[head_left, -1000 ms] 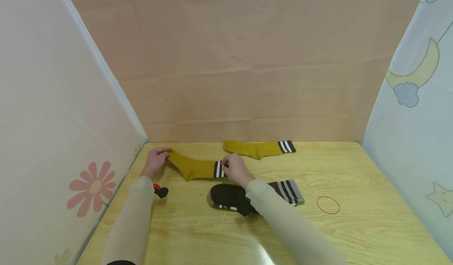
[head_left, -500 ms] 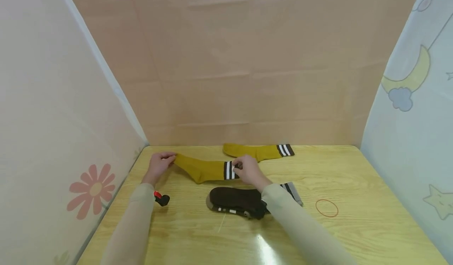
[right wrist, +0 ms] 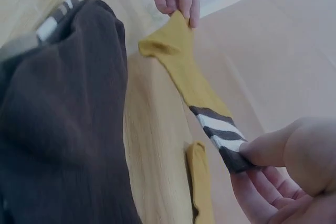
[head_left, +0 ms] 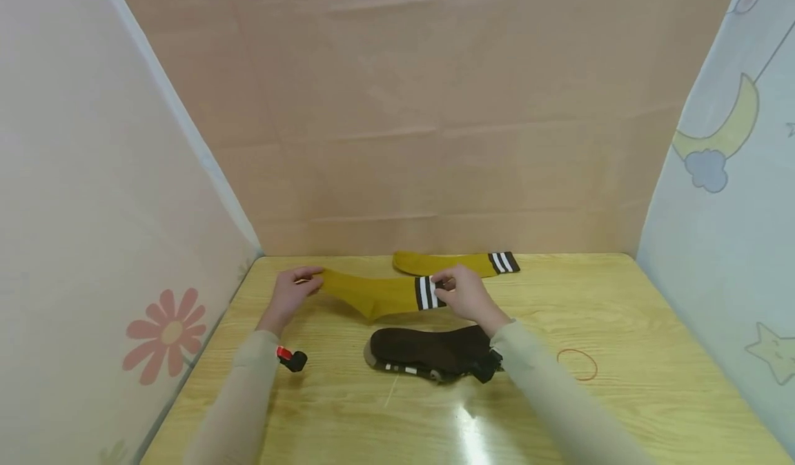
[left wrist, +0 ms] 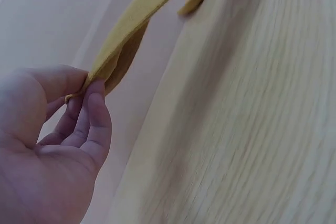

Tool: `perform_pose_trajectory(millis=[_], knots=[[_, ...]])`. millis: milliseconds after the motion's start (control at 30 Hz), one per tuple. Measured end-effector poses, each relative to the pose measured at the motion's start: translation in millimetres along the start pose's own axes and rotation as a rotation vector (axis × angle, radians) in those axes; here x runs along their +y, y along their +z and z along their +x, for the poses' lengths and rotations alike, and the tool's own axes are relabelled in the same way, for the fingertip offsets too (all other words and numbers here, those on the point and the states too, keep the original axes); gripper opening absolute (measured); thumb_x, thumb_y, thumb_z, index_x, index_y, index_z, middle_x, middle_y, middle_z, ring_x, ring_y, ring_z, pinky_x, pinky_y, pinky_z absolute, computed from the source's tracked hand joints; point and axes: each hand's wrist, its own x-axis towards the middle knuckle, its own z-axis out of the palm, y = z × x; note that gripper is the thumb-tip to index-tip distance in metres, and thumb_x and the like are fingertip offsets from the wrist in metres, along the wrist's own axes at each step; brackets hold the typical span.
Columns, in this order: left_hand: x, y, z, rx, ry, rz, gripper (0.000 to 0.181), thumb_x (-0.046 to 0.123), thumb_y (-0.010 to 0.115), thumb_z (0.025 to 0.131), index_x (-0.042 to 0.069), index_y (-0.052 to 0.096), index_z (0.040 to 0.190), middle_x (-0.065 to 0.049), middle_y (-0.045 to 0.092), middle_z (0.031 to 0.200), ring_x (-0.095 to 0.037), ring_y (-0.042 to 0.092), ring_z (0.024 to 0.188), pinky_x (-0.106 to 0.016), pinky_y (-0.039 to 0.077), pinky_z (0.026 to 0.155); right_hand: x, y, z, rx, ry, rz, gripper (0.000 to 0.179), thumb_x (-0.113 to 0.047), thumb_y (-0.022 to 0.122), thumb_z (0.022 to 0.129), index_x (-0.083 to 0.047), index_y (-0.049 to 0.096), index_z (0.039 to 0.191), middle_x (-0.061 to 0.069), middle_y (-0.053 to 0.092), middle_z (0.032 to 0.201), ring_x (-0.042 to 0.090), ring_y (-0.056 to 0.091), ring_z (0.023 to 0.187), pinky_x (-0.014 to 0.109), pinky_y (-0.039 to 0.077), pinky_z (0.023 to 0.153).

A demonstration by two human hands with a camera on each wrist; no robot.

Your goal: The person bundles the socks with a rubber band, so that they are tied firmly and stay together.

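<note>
A mustard-yellow sock (head_left: 379,294) with a dark, white-striped cuff is stretched between my two hands, lifted off the table. My left hand (head_left: 292,295) pinches its toe end between thumb and fingers, as the left wrist view shows with the toe fabric (left wrist: 113,56). At the other end my right hand (head_left: 466,292) pinches the striped cuff (right wrist: 223,135) between thumb and fingers. Behind it, a second yellow sock (head_left: 428,263) with the same stripes lies flat near the table's back edge. Part of that sock is hidden by my right hand.
Dark brown socks (head_left: 428,352) lie in front of the held sock, partly under my right forearm. A red oval outline (head_left: 577,364) marks the table (head_left: 646,382) on the right. A pinkish backdrop (head_left: 397,141) rises behind the table, with patterned sheets on both sides.
Both hands have moved to the right with the yellow sock, which has risen off the table. The second yellow sock and the dark socks stay put.
</note>
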Motion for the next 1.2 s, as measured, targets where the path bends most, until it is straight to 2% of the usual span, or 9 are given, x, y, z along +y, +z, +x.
perform_pose_trajectory(millis=[267, 400, 567, 733, 833, 1033, 1200], knots=[[-1.7, 8.9, -8.4, -0.030, 0.017, -0.023, 0.036, 0.004, 0.073, 0.099, -0.004, 0.069, 0.134, -0.012, 0.067, 0.108, -0.010, 0.069, 0.091, -0.027, 0.061, 0.084, 11.8, -14.2, -6.7, 0.016, -0.020, -0.005, 0.022, -0.013, 0.075, 0.098, -0.012, 0.078, 0.120, 0.012, 0.066, 0.121, 0.029, 0.069, 0.104, 0.041, 0.060, 0.078], [-0.1, 13.9, -16.1, -0.085, 0.027, -0.011, 0.038, 0.007, 0.073, 0.099, -0.002, 0.068, 0.136, -0.017, 0.070, 0.115, -0.012, 0.070, 0.094, -0.026, 0.061, 0.084, 17.1, -22.3, -11.1, 0.022, -0.023, 0.007, 0.023, -0.012, 0.075, 0.098, -0.011, 0.077, 0.121, 0.014, 0.066, 0.124, 0.030, 0.069, 0.104, 0.040, 0.061, 0.076], [2.7, 19.9, -23.5, -0.162, 0.066, -0.027, 0.039, 0.006, 0.071, 0.100, -0.003, 0.066, 0.138, -0.026, 0.063, 0.130, -0.014, 0.070, 0.100, -0.028, 0.060, 0.087, 23.1, -35.2, -13.6, 0.044, -0.022, 0.022, 0.024, -0.013, 0.075, 0.098, -0.011, 0.078, 0.122, 0.016, 0.067, 0.129, 0.032, 0.070, 0.105, 0.042, 0.061, 0.076], [8.0, 25.0, -31.4, -0.214, 0.091, -0.043, 0.039, 0.005, 0.071, 0.100, -0.003, 0.066, 0.139, -0.025, 0.060, 0.136, -0.016, 0.071, 0.100, -0.029, 0.061, 0.088, 28.9, -44.8, -17.9, 0.045, -0.018, 0.031, 0.025, -0.014, 0.075, 0.098, -0.010, 0.077, 0.123, 0.018, 0.065, 0.131, 0.034, 0.069, 0.108, 0.044, 0.060, 0.078], [11.1, 29.0, -35.7, -0.225, 0.100, -0.027, 0.039, 0.007, 0.071, 0.100, -0.001, 0.067, 0.138, -0.022, 0.062, 0.133, -0.016, 0.071, 0.099, -0.031, 0.061, 0.088, 34.3, -48.9, -22.8, 0.044, -0.025, 0.013, 0.025, -0.013, 0.073, 0.099, -0.009, 0.076, 0.124, 0.019, 0.065, 0.132, 0.036, 0.069, 0.109, 0.046, 0.060, 0.080], [17.1, 37.3, -42.0, -0.194, 0.100, -0.011, 0.035, 0.006, 0.075, 0.098, 0.003, 0.072, 0.132, -0.016, 0.065, 0.116, -0.017, 0.071, 0.093, -0.039, 0.062, 0.087, 45.0, -56.1, -30.2, 0.058, -0.041, 0.002, 0.024, -0.013, 0.072, 0.100, -0.009, 0.076, 0.123, 0.018, 0.067, 0.131, 0.037, 0.069, 0.109, 0.045, 0.061, 0.078], [22.4, 46.4, -49.8, -0.204, 0.105, 0.012, 0.034, 0.006, 0.078, 0.095, 0.002, 0.074, 0.128, -0.012, 0.066, 0.103, -0.021, 0.071, 0.088, -0.046, 0.062, 0.086, 50.6, -63.7, -38.4, 0.060, -0.020, 0.012, 0.024, -0.014, 0.072, 0.101, -0.009, 0.076, 0.124, 0.020, 0.065, 0.133, 0.037, 0.068, 0.110, 0.043, 0.060, 0.076]])
